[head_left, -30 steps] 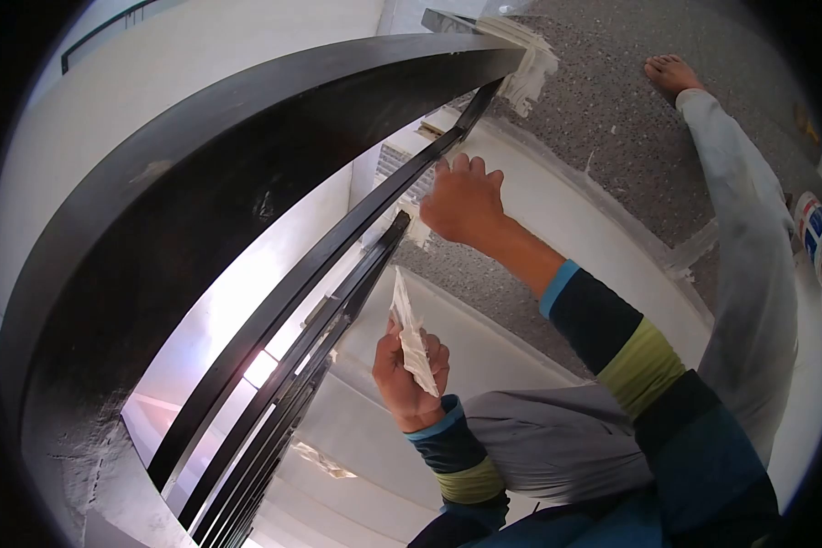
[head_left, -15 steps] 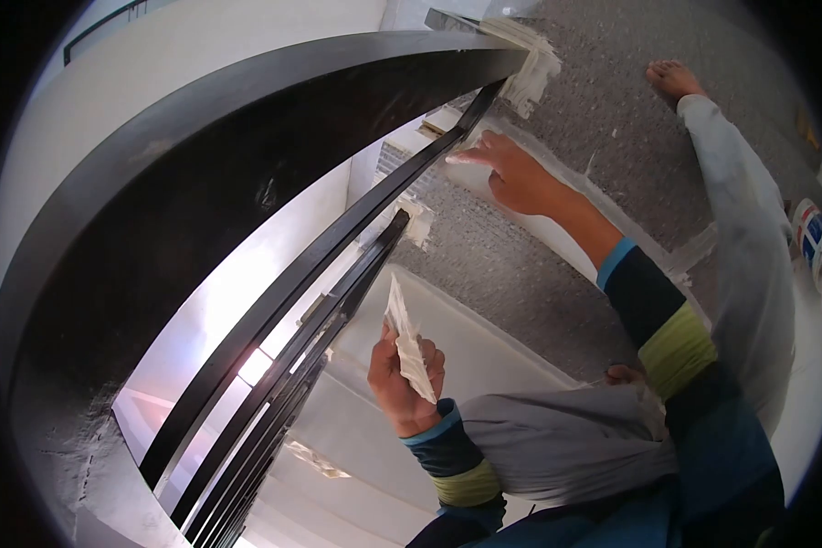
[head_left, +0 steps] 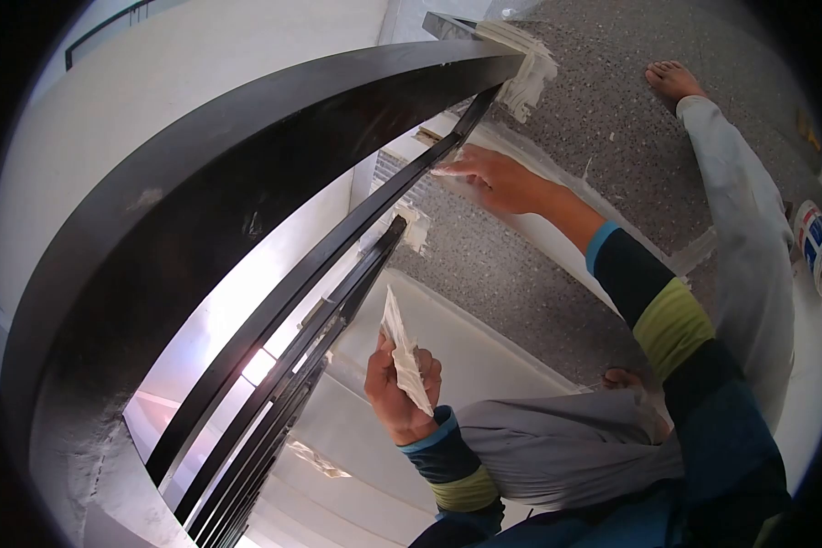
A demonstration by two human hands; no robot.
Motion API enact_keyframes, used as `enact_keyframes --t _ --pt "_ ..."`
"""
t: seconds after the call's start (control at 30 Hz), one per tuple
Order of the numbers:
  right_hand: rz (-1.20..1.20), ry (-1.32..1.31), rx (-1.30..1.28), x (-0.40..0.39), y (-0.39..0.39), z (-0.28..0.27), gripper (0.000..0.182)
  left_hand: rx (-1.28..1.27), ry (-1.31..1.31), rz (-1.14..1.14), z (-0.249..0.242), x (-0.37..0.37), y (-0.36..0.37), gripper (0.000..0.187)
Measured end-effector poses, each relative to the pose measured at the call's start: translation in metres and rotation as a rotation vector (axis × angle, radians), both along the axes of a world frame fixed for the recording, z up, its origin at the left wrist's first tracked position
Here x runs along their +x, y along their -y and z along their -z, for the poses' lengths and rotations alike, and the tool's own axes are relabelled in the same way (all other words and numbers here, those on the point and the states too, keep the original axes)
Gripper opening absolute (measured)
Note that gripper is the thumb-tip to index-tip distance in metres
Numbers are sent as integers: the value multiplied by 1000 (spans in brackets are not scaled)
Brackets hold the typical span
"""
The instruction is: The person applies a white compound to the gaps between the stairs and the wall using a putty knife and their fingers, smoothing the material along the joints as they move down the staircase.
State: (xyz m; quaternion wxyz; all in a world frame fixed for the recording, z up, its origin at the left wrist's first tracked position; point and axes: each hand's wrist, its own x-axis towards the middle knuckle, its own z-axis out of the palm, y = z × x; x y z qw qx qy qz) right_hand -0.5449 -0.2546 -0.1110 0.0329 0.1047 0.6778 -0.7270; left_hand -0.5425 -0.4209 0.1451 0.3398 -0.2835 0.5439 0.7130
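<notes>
My left hand point(head_left: 400, 388) is closed around a thin, flat piece point(head_left: 405, 356) smeared with off-white putty, its pointed end up. What lies beneath the putty on it is hidden. My right hand point(head_left: 493, 178) reaches to the foot of a black metal baluster point(head_left: 338, 219), fingers stretched out and whitish at the tips. The fingertips are at or very near the pale step edge point(head_left: 557, 247); contact is hard to make out. White putty point(head_left: 413, 226) also surrounds the foot of another baluster, and more putty point(head_left: 532, 73) lies around the end of the wide black handrail point(head_left: 247, 119).
Speckled grey stair treads point(head_left: 511, 283) with pale risers point(head_left: 447, 320) run below me. My bare foot point(head_left: 674, 80) rests on the upper floor. A white container with a red and blue label point(head_left: 810, 236) stands at the far right.
My right hand has shifted slightly left and down along the step edge toward the baluster. My left hand has barely moved and keeps its grip on the putty-covered piece.
</notes>
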Motion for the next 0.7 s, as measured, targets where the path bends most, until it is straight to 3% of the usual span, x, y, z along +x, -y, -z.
enact_keyframes --t 0.07,0.37,0.7 --pt "-43 24 25 0 -2 -1 56 -73 -9 -6 1 0 2 40" --pt "13 -53 144 -2 6 6 54 -81 -9 -28 2 1 0 39" --pt "94 -79 61 1 3 8 50 -67 5 -20 2 1 -2 42"
